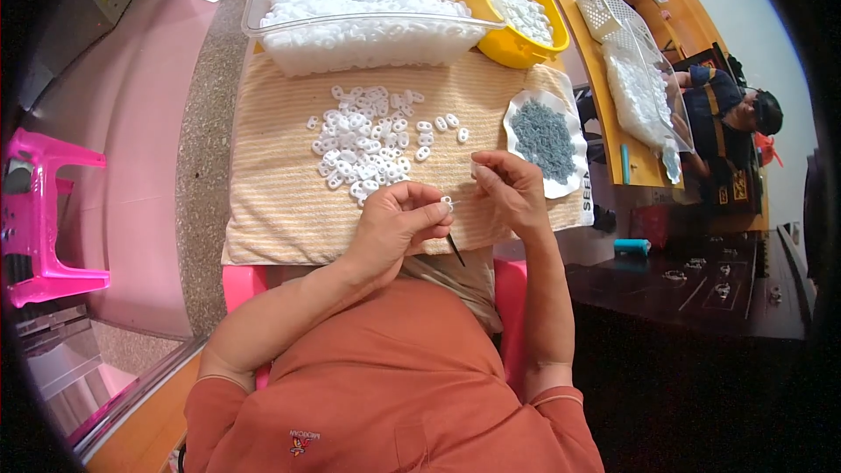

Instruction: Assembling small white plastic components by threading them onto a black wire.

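White ring [447, 202] sits pinched in the left hand [394, 223]; right hand [508, 188] pinches something tiny. Best hold both steady and close.

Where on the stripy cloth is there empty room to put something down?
The striped cloth is bare along its left side and near edge, left of the left hand. The middle is crowded with the pile of white rings; the grey bits fill the right, and the clear tub blocks the far edge.
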### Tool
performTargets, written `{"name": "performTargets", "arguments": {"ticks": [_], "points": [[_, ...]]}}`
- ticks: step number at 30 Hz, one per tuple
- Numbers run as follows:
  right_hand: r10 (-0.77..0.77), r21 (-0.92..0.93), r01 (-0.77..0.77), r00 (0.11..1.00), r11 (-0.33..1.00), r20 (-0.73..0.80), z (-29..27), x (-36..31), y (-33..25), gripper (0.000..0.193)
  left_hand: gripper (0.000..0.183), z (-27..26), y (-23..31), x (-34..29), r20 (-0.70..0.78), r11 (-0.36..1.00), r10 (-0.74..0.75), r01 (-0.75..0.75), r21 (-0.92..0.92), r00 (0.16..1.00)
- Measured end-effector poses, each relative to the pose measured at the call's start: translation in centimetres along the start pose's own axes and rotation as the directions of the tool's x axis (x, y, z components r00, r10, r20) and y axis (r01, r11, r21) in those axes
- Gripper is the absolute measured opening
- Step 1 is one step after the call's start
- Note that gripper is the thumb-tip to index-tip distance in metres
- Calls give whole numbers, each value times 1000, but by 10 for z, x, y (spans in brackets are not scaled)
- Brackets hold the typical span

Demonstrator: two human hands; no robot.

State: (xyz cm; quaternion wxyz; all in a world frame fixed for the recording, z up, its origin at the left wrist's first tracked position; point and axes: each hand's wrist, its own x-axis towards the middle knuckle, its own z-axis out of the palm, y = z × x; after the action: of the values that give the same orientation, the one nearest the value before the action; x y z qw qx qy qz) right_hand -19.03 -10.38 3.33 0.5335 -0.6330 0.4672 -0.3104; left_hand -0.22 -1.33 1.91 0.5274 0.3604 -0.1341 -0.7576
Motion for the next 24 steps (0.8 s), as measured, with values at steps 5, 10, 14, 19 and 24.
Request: {"name": "performTargets", "arguments": {"ticks": [5,10,14,19,24], "points": [[22,162,-25,1000,987,19,1,-7,0,22,14,-1,-3,2,-14,1000,19,-19,-6,1000],[42,228,-45,999,973,14,4,-10,3,25,14,-1,0,1,-9,1000,16,-16,-2,1000],[30,259,-28,1000,965,-6,7,-11,2,25,14,-1,0,1,-16,1000,4,-4,20,1000],[59,221,-44,996,974,-64,9,-12,2,26,15,-1,-3,3,-28,1000,17,-17,20,999],[28,181,-9,994,983,-102,12,-12,2,26,16,-1,-1,1,-36,999,4,-3,36,999]]}}
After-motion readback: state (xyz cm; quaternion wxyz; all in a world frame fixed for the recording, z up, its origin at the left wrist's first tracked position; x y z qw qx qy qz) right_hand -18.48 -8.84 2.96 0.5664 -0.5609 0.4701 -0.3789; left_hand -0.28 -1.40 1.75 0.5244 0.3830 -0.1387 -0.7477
